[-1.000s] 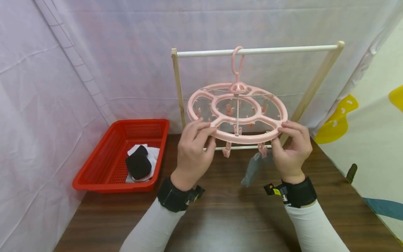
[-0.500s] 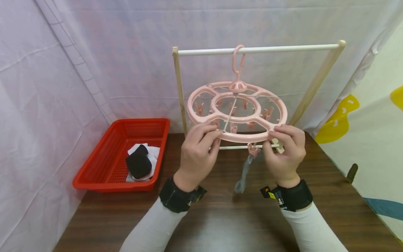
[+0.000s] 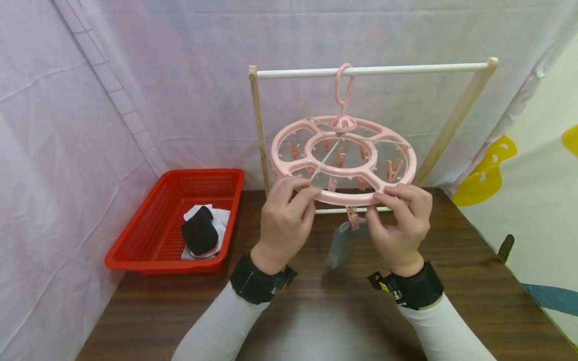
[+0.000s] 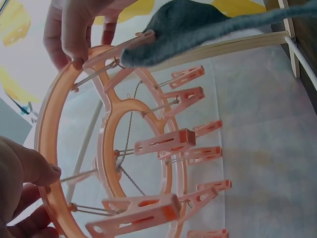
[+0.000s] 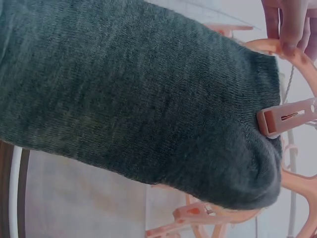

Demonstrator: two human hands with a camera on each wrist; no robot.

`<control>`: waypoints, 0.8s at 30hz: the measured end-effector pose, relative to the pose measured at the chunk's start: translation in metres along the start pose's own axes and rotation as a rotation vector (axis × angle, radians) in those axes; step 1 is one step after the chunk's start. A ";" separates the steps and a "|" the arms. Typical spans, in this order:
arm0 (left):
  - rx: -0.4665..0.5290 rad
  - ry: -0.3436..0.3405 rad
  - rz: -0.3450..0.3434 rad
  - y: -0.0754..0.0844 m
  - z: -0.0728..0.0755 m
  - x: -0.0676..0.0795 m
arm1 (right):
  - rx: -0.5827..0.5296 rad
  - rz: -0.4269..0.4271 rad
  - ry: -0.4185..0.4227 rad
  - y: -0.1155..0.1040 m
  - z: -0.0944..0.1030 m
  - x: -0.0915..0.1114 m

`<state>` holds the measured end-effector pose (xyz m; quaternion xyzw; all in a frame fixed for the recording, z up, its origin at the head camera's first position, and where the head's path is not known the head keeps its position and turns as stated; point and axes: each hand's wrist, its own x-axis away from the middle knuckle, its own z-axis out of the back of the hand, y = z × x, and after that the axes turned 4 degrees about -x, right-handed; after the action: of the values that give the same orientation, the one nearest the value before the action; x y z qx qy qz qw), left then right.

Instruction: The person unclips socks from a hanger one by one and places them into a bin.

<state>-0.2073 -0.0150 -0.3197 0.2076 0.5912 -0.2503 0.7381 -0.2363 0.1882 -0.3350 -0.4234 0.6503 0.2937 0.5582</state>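
Observation:
A pink round clip hanger point(image 3: 345, 199) hangs by its hook point(image 3: 341, 93) from a rack's white bar. My left hand point(image 3: 286, 220) pinches the front left of its rim between thumb and fingers. At the front right, my right hand point(image 3: 401, 225) pinches the same rim. Between the hands, a clip point(image 3: 353, 217) carries a grey-green sock point(image 3: 339, 245). In the right wrist view the sock point(image 5: 148, 99) fills much of the frame, with a clip point(image 5: 290, 116) on its cuff. Several other pink clips point(image 4: 166, 141) dangle under the hanger with nothing in them.
A red plastic basket point(image 3: 173, 265) stands on the left of the brown wooden table point(image 3: 316, 321). Inside lie a black cloth item point(image 3: 199, 233) and white cloth point(image 3: 221, 220). The rack has a white top bar point(image 3: 420, 69) and wooden legs point(image 3: 456, 123). White sheeting surrounds the table.
The hanger has turned, its front edge moving left, and the clipped sock has swung left with it. My right hand has shifted left and slightly down; my left hand has edged right.

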 end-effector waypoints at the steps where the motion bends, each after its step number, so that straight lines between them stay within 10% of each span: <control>1: -0.001 -0.002 0.000 0.000 0.000 0.000 | 0.000 0.000 -0.002 -0.001 0.000 0.000; 24: 0.041 -0.011 0.035 -0.009 0.003 -0.002 | 0.014 0.010 -0.077 -0.002 0.000 -0.001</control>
<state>-0.2110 -0.0235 -0.3173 0.2316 0.5783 -0.2502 0.7412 -0.2344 0.1874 -0.3340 -0.4043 0.6325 0.3082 0.5844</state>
